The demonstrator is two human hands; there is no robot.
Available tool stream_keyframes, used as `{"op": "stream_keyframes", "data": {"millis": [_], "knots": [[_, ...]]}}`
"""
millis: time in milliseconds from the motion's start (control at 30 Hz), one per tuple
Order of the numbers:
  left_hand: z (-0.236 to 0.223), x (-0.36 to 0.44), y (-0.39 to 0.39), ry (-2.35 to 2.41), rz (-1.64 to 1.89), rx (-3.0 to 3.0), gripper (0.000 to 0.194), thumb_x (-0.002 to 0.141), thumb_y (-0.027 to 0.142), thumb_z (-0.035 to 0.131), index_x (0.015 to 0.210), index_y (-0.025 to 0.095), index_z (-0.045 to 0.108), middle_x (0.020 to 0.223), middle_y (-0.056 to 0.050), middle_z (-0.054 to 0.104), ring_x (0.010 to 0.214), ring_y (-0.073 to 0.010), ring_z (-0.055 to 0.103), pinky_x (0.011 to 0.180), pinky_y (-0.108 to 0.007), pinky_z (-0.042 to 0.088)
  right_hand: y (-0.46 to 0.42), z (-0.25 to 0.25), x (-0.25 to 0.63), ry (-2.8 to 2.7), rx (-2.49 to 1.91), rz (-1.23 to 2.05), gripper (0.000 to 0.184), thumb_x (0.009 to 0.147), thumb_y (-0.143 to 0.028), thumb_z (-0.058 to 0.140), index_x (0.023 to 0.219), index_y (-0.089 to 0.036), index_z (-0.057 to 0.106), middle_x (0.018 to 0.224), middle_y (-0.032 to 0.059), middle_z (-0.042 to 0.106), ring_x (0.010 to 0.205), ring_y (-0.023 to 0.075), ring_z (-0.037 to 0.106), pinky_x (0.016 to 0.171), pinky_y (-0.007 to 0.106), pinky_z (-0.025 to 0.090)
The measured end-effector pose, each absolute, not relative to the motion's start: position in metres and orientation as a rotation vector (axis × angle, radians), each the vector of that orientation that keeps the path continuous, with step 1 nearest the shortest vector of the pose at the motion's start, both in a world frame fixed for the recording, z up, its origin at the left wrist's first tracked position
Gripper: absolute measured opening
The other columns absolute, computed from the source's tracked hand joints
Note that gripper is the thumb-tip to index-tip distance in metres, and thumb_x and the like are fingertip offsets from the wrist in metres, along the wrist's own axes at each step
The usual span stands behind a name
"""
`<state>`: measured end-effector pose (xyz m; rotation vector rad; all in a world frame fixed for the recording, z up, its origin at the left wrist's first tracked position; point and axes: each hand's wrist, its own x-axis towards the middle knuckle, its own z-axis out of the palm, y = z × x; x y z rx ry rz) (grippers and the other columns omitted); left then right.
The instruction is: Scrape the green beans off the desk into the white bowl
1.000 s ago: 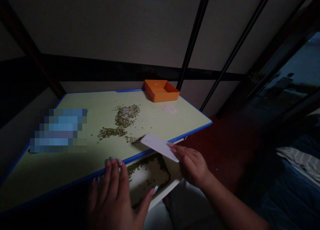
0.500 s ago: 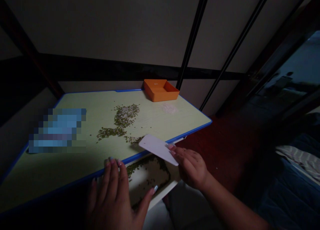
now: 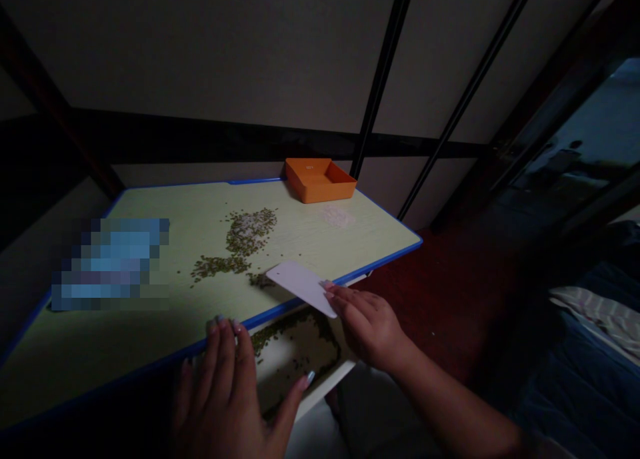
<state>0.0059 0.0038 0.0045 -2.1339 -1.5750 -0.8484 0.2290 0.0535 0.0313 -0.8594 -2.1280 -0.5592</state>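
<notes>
My right hand (image 3: 373,322) is closed on one end of a white plastic scraper (image 3: 300,286), held low over the front of the pale table. The scraper's far edge is by a small clump of green bean-like grains (image 3: 260,280). My left hand (image 3: 230,386) lies with fingers stretched onto the table's blue front rim and its thumb apart, over an open white drawer (image 3: 325,389) below the tabletop. Green grains line the drawer's inside edges. Farther back is a pile of green grains mixed with whitish ones (image 3: 250,231), joined to a greener patch (image 3: 220,266).
An orange open box (image 3: 325,186) stands at the table's back right, with a thin patch of whitish grains (image 3: 339,216) in front of it. A blurred-out blue item (image 3: 115,259) lies at the left. Cabinet panels rise behind; bedding (image 3: 590,359) is at the right.
My right hand and the scraper have shifted left and slightly away from me, closer to the small clump of grains. My left hand stays in about the same place.
</notes>
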Motion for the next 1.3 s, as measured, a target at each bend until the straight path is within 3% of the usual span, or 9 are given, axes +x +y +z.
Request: {"op": "stream_keyframes", "data": {"millis": [233, 567, 900, 1100, 1300], "knots": [[0.001, 0.006, 0.004, -1.590, -0.861, -2.132, 0.086, 0.094, 0.063, 0.029, 0.151, -0.002, 0.024, 0.142, -0.037, 0.049, 0.133, -0.0490, 0.047, 0.100, -0.067, 0.040, 0.054, 0.032, 0.234, -2.129, -0.900, -0.651, 0.027, 0.093, -0.004, 0.043, 0.111, -0.008, 0.063, 0.105, 0.0225, 0.077, 0.092, 0.0279, 0.078, 0.069, 0.035, 0.065], [0.000, 0.003, 0.004, -1.617, -0.858, -2.144, 0.092, 0.093, 0.068, 0.028, 0.155, 0.002, 0.015, 0.145, -0.036, 0.046, 0.138, -0.0461, 0.042, 0.105, -0.065, 0.037, 0.089, 0.019, 0.265, -2.084, -1.155, -0.464, 0.036, 0.085, -0.004, 0.050, 0.115, -0.014, 0.067, 0.114, 0.0179, 0.076, 0.102, 0.0244, 0.075, 0.084, 0.035, 0.062], [-0.003, 0.001, 0.003, -1.625, -0.841, -2.183, 0.092, 0.092, 0.065, 0.035, 0.156, 0.004, 0.013, 0.150, -0.034, 0.042, 0.142, -0.0441, 0.037, 0.109, -0.063, 0.034, 0.142, 0.046, 0.282, -1.969, -1.588, -0.184, 0.035, 0.086, -0.006, 0.051, 0.114, -0.018, 0.070, 0.108, 0.0134, 0.078, 0.085, 0.0238, 0.074, 0.072, 0.028, 0.056], [-0.006, 0.000, 0.003, -1.635, -0.838, -2.169, 0.091, 0.092, 0.065, 0.035, 0.155, 0.003, 0.016, 0.150, -0.033, 0.042, 0.143, -0.0431, 0.037, 0.109, -0.063, 0.034, 0.153, 0.050, 0.275, -1.946, -1.576, -0.056, 0.040, 0.086, -0.006, 0.050, 0.118, -0.018, 0.070, 0.110, 0.0116, 0.077, 0.091, 0.0241, 0.074, 0.078, 0.028, 0.055], [-0.006, -0.002, 0.001, -1.638, -0.810, -2.185, 0.090, 0.092, 0.065, 0.037, 0.154, 0.002, 0.020, 0.152, -0.032, 0.040, 0.145, -0.0418, 0.034, 0.111, -0.061, 0.031, 0.147, 0.048, 0.252, -2.012, -1.282, 0.099, 0.043, 0.084, -0.003, 0.047, 0.117, -0.018, 0.070, 0.108, 0.0086, 0.077, 0.092, 0.0201, 0.073, 0.080, 0.027, 0.054]]}}
